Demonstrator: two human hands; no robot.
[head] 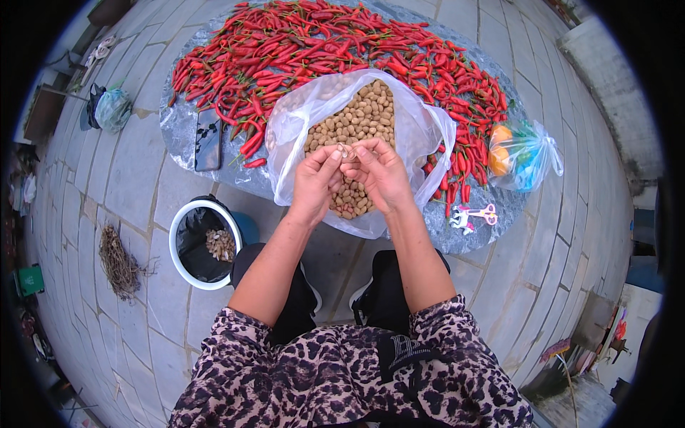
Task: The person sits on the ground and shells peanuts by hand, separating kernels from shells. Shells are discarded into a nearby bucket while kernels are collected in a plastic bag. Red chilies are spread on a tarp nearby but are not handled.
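Observation:
Both hands meet over an opened clear plastic bag (pixel 423 134) full of unshelled peanuts (pixel 369 109), which rests on the oval stone table. My left hand (pixel 317 184) and my right hand (pixel 382 176) pinch a peanut shell (pixel 346 152) between thumbs and forefingers; it looks split apart, with pale inner sides showing. Whether a kernel is inside cannot be told. Some pinkish kernels (pixel 348 207) lie among the peanuts at the near end of the bag. Left of the knees stands a white-rimmed bin (pixel 175 243) with a black liner and discarded shells (pixel 220 245) inside.
Red chili peppers (pixel 257 59) cover the far part of the stone table (pixel 241 179). A smartphone (pixel 208 140) lies at the left, a tied bag of orange fruit (pixel 522 155) at the right, scissors (pixel 483 214) near the front edge. Dry roots (pixel 119 262) lie on the paving.

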